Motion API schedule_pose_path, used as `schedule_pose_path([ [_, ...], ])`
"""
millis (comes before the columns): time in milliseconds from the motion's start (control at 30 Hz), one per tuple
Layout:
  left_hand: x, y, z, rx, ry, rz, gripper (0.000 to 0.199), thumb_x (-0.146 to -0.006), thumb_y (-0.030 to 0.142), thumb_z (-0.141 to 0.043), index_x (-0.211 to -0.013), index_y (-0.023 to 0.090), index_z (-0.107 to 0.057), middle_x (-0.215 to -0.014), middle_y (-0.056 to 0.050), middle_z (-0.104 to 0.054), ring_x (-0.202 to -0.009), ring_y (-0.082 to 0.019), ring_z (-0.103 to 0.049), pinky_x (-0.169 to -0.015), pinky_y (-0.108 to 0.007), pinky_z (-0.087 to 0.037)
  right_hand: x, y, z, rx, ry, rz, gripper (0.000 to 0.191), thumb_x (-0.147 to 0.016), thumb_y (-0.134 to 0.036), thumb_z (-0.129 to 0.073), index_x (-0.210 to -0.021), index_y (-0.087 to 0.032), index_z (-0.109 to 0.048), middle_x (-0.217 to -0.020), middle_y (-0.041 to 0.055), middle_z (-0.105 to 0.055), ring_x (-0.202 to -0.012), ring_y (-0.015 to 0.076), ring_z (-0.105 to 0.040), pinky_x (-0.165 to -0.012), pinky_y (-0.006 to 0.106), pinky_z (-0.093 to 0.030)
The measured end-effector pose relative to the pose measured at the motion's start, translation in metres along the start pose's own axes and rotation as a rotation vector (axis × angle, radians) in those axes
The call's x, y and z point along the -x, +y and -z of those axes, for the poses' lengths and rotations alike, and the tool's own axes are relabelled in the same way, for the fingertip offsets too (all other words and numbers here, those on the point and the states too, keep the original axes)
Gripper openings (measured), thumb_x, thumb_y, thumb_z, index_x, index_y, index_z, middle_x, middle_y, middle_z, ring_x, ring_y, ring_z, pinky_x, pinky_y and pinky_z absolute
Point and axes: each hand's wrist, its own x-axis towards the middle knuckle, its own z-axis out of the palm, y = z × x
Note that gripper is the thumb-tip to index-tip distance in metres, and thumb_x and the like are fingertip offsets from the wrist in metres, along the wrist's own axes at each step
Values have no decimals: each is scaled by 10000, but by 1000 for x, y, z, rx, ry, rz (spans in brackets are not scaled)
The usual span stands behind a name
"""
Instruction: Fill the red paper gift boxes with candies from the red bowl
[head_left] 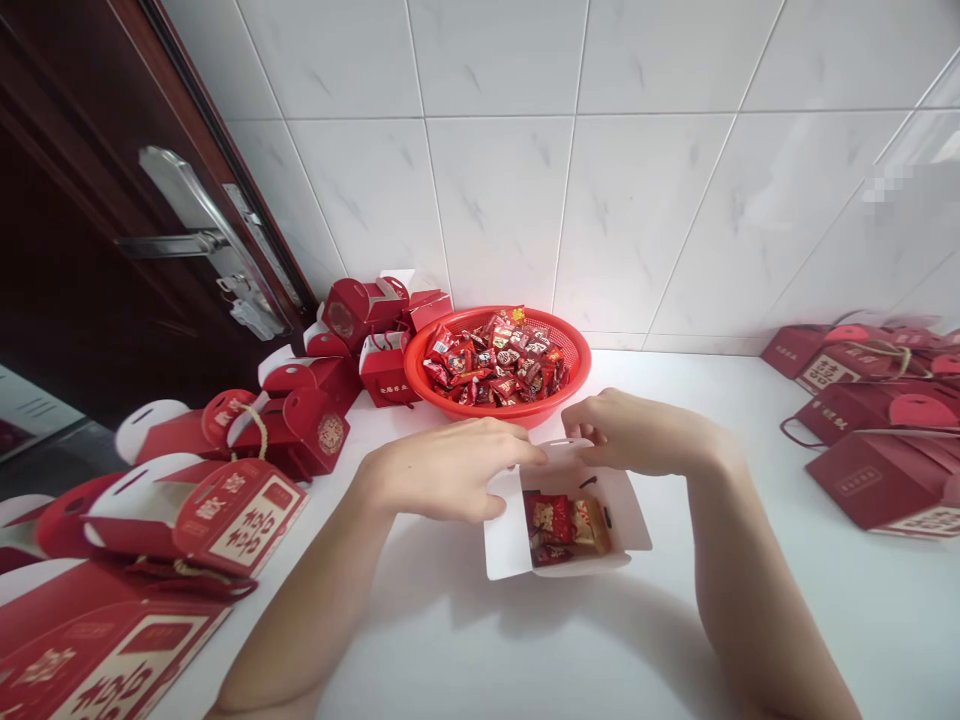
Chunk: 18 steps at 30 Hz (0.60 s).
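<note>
A small gift box (pixel 630 510) with its white inner flaps spread stands on the white table in front of me. Wrapped sweets (pixel 551 518) in red and golden packets lie inside it. My left hand (pixel 450 468) reaches over the box's left flap, thumb and fingers gripping around its back-left edge. At the back right, my right hand (pixel 637 432) has its fingers curled in at the rear flap, partly hiding it. Just behind the box is a red plastic basket (pixel 576 365) filled with red-wrapped sweets (pixel 499 360).
Several red gift boxes (pixel 259 515) with printed characters and cord handles crowd the left side. More folded red boxes (pixel 862 480) stand at the right. A tiled wall (pixel 495 210) rises behind the table (pixel 420 620), and a dark door (pixel 67 180) with a metal handle is at the left.
</note>
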Motion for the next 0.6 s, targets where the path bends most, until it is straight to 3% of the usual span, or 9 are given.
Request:
schedule_pose_path([
  [100, -3, -6, 5, 78, -65, -69, 447, -764, 198, -662, -1207, 251, -686, -1220, -51, -698, -1140, -261, -626, -924, -309, -470, -3, -3, -2, 17, -22, 3, 210, -838, -132, -524, -655, -201, -449, -668, -6, -490, -525, 105, -388, -493, 267, -270],
  [200, -6, -23, 12, 162, -26, -111, 290, -818, 289, -661, -1098, 229, -710, -1191, -44, -705, -1105, -225, -642, -941, -294, -471, -6, -6, -4, 30, -43, 21, 228, -828, -100, -497, -637, -198, -422, -632, -17, -445, -504, 99, -335, -492, 275, -245],
  [300, -12, -52, 18, 268, 157, -61, 231, -868, 360, -607, -991, 194, -710, -1088, -54, -727, -1003, -204, -673, -895, -303, -504, -8, -7, -4, 54, -43, 15, 153, -838, -129, -513, -701, -196, -520, -697, 5, -513, -534, 110, -401, -491, 272, -264],
  [367, -17, -75, 19, 340, 323, 23, 272, -854, 391, -611, -999, 178, -698, -1046, -61, -736, -959, -209, -681, -875, -325, -524, -8, -6, -3, 29, -25, 0, 64, -856, -189, -548, -840, -198, -610, -815, 38, -590, -602, 134, -496, -489, 262, -311],
  [467, -28, -108, 18, 430, 573, 141, 293, -813, 406, -628, -963, 160, -682, -1045, -74, -738, -956, -222, -685, -889, -349, -539, -5, 1, 0, -70, 10, -3, 238, -889, -350, -601, -1070, -202, -642, -990, 90, -652, -754, 187, -605, -514, 254, -403],
  [533, -38, -125, 17, 433, 610, 214, 270, -799, 382, -623, -941, 161, -685, -1067, -83, -742, -961, -234, -691, -876, -352, -549, -3, 8, 4, -132, 43, 2, 323, -905, -446, -598, -1116, -205, -640, -1009, 100, -677, -800, 203, -633, -551, 259, -446],
  [600, -51, -135, 17, 385, 537, 262, 247, -791, 349, -620, -935, 166, -703, -1068, -82, -753, -985, -248, -695, -898, -354, -545, -3, 17, 7, -179, 103, 18, 326, -925, -477, -573, -1095, -211, -649, -972, 91, -700, -787, 200, -644, -588, 266, -465],
])
